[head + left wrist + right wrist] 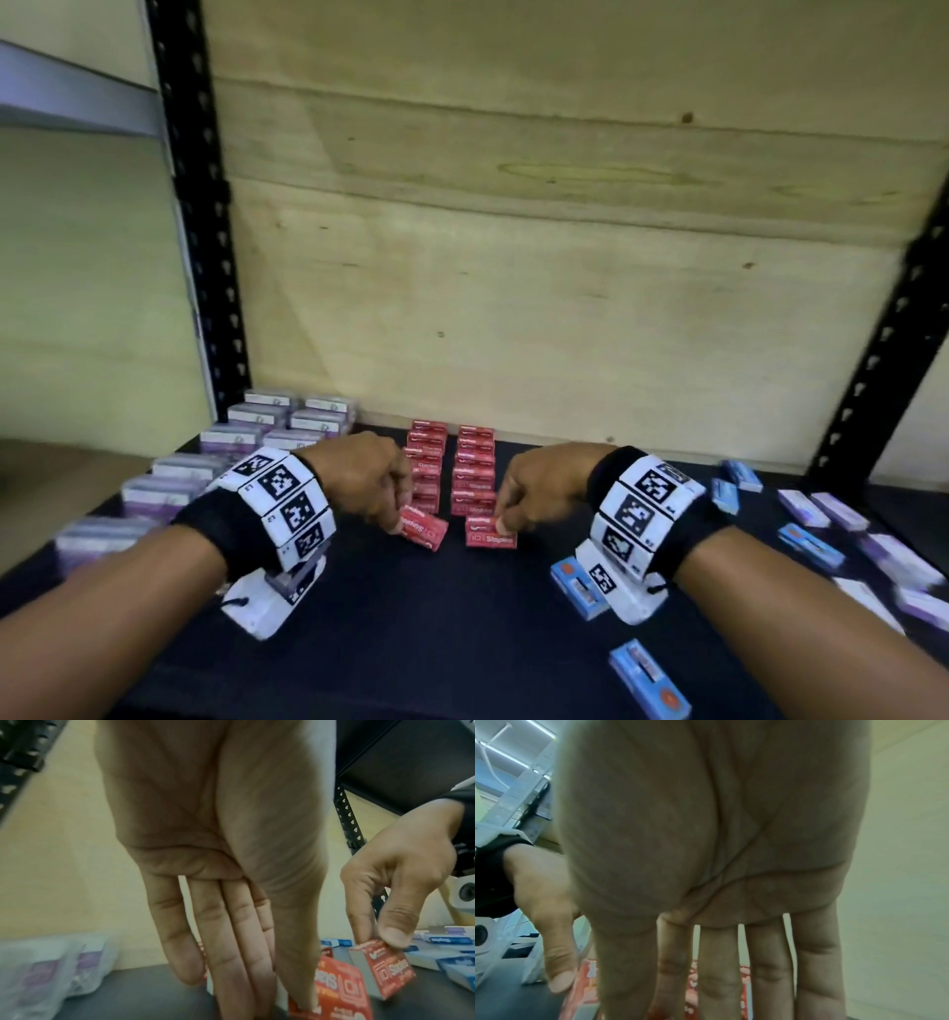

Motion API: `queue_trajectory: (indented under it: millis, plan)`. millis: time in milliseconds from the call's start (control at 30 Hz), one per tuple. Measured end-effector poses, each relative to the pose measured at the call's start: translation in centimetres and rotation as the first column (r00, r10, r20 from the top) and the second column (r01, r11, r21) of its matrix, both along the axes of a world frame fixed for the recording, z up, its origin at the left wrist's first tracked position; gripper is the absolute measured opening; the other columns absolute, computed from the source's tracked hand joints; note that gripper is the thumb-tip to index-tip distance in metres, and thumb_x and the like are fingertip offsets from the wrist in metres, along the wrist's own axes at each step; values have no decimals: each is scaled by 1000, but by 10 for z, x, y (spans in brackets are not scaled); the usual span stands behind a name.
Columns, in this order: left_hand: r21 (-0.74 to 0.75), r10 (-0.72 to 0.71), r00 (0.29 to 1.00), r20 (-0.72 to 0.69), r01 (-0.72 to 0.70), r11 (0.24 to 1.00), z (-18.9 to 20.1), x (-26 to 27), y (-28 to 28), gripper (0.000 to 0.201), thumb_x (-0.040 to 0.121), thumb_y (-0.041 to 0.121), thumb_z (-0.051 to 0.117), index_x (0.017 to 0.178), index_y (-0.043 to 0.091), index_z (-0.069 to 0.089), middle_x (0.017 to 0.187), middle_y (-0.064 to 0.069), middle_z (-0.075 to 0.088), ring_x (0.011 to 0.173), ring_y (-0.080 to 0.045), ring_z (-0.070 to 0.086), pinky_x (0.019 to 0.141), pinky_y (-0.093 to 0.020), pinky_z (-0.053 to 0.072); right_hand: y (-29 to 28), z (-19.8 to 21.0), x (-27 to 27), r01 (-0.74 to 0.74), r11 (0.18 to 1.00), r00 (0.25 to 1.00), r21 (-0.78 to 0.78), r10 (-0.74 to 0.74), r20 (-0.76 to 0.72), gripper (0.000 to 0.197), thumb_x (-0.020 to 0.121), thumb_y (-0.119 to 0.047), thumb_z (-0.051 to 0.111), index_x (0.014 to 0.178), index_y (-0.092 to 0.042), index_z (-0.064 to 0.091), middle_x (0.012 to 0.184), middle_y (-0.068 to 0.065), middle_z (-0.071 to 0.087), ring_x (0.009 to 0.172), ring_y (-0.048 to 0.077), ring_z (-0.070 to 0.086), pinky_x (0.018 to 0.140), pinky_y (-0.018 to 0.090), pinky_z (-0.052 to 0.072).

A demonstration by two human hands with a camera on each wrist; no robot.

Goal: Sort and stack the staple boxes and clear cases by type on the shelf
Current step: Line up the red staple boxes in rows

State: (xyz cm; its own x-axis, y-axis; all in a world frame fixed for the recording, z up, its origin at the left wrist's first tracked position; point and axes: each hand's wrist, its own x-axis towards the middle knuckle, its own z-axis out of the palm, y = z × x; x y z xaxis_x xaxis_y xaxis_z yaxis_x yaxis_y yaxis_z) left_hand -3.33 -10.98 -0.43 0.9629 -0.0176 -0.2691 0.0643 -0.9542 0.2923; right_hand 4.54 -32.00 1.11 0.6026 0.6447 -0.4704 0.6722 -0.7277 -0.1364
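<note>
Hands at the shelf (390, 642), each pinching one red staple box.
Left hand (367, 483) tilts its staple box (423, 527); right hand (539, 488) sets another (490, 532) before the red rows (452, 470). Palms face down, fingertips gripping short ends; the small, stiff, light cartons suit such edge pinches.

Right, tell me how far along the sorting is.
Done: two rows of red boxes at the back, and clear cases grouped on the left. In hand: the left hand and right hand each hold a red box by those rows. Left: blue boxes and loose cases scattered on the right.
</note>
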Motion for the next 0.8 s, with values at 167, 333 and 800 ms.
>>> queue_trajectory:
  millis: [167,333,800]
  plan:
    - [64,25,1000,-16,-24,998,-10,-9,13,19,75,31,81,88,25,69,87,12,73,87,-8,67,87,-31,54,11,-7,-3,-41,999,998,-33,42,40,29,96,-42,59,118,-28,70,97,1,75,93,15,67,87,30,50]
    - [155,2,1000,-10,0,988,-7,-10,15,20,79,36,78,92,28,65,87,14,66,88,-9,63,80,-26,50,18,-8,-2,-48,997,998,-59,51,48,31,97,-42,57,123,-29,68,93,1,76,98,17,69,93,33,51]
    - [219,-78,996,-46,86,972,-6,-3,9,17,88,44,66,97,34,55,83,17,57,83,-7,58,80,-29,47,16,-10,5,-5,1000,1000,-8,5,10,16,89,-32,70,98,-18,72,96,4,76,80,13,64,85,33,54]
